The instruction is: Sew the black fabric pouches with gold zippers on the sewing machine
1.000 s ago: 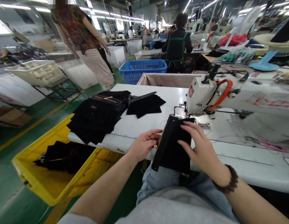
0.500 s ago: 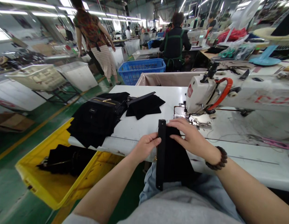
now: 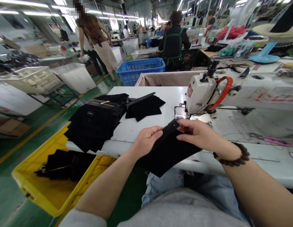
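A black fabric panel [image 3: 166, 151] with a stiff strip along its upper edge hangs tilted over the table's front edge and my lap. My left hand [image 3: 147, 140] pinches the strip between thumb and fingers. Close to the strip's far end, my right hand [image 3: 196, 132] grips the panel, its fingertips partly hidden behind the cloth. Just beyond that hand stands the white sewing machine head [image 3: 198, 93] with an orange lever; its presser foot is partly covered. Further left on the table lie two or so black panels [image 3: 145, 107] and a thick stack of black zippered pieces [image 3: 96, 121].
A yellow crate [image 3: 42, 195] holding black pieces stands below the table at left. Pink-handled scissors [image 3: 276, 141] rest at right on the white table [image 3: 127, 132]. Behind it are a fabric-lined bin [image 3: 170, 78] and a blue basket [image 3: 140, 67]. Other people are further back.
The panel has swung from lengthwise to slanted, its strip's far end now turned right toward the machine. Both hands still hold it, and my right fingers have closed on its edge.
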Available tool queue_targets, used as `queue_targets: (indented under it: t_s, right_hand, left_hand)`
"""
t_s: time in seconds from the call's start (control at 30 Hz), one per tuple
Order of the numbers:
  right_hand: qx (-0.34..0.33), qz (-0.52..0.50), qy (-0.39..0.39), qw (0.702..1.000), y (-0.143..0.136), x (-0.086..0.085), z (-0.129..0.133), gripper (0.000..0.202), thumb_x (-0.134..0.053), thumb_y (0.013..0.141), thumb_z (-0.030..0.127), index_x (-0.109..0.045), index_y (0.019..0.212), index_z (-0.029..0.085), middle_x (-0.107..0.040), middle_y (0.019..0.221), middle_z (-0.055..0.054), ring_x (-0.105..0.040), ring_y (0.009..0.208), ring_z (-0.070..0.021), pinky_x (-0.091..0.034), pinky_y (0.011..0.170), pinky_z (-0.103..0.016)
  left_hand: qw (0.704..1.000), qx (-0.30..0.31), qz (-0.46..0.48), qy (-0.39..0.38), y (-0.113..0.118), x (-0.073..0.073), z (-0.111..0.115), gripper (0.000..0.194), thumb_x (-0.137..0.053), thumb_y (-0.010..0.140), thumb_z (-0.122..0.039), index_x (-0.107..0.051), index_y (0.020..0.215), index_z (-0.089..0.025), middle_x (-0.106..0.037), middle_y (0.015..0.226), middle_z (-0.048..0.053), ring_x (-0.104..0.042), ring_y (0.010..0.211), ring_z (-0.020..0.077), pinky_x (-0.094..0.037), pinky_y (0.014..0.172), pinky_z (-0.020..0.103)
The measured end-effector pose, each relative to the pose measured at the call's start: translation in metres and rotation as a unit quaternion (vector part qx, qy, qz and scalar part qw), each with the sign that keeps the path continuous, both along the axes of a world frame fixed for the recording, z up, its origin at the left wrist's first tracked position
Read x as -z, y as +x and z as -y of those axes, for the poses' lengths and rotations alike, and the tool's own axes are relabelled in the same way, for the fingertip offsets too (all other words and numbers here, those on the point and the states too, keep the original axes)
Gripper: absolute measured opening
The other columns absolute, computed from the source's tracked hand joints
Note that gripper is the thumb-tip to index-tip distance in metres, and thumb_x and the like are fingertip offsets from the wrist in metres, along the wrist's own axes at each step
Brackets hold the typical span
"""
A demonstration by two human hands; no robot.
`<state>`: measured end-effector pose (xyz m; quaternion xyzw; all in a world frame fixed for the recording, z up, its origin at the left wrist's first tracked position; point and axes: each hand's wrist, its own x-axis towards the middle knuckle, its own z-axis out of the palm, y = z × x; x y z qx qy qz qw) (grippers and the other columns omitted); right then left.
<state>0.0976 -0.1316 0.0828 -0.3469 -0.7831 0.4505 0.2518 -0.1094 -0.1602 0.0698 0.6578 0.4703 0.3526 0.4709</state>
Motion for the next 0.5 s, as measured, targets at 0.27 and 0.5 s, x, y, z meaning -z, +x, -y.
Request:
queue_targets:
  t_s: [0.27, 0.5]
  right_hand:
    - [0.058, -0.02, 0.012, 0.998, -0.003, 0.016, 0.008, 0.009, -0.055, 0.081, 0.027, -0.052, 0.075, 0.02, -0.052, 0.065, 0.004, -0.05, 0.061, -0.0111, -0.042, 0.055, -0.024]
    - [0.224, -0.207, -0.009, 0.952, 0.018, 0.055, 0.005, 0.034, -0.057, 0.081, 0.034, -0.044, 0.112, 0.026, -0.061, 0.103, -0.008, -0.063, 0.089, -0.0193, -0.053, 0.077, -0.035]
  left_hand:
    - [0.974, 0.132, -0.179, 0.051, -0.01, -0.016, -0.013, 0.02, -0.047, 0.085, -0.025, -0.064, 0.088, -0.015, -0.064, 0.076, -0.001, -0.058, 0.072, 0.0136, -0.04, 0.067, 0.021]
    - [0.938, -0.181, -0.176, 0.237, -0.041, -0.095, -0.143, 0.023, -0.053, 0.084, -0.029, -0.06, 0.071, -0.012, -0.056, 0.065, -0.001, -0.056, 0.069, 0.0151, -0.039, 0.065, 0.023]
